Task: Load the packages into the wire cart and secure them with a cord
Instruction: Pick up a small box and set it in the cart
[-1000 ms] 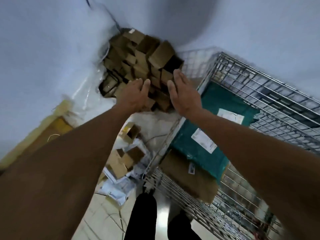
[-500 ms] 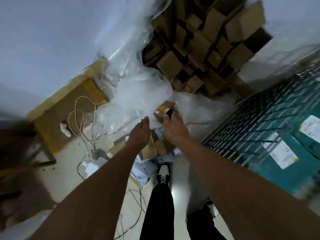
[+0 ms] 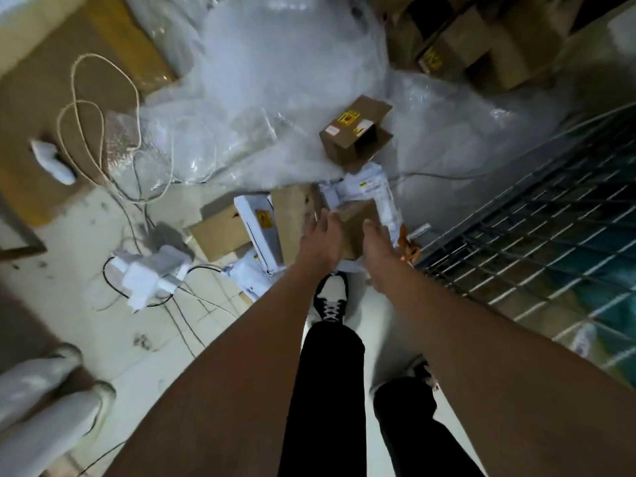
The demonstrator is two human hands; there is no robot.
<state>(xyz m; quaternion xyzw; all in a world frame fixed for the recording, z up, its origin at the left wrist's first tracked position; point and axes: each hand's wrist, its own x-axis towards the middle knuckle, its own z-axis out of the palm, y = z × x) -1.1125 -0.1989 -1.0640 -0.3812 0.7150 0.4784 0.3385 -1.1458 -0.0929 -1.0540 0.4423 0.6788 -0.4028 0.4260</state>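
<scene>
Cardboard box (image 3: 356, 225) between both hands' fingers (image 3: 318, 224).

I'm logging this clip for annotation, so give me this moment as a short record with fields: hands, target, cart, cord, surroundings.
left hand: left hand, fingers spread, reaching down at a box
right hand: right hand, open, on the box's other side
target: brown cardboard box on the floor between the hands; grip not yet visible
cart: wire cart at right, teal package inside
cord: beige cord looped on the floor, far left
surroundings: open labelled box on plastic wrap
</scene>
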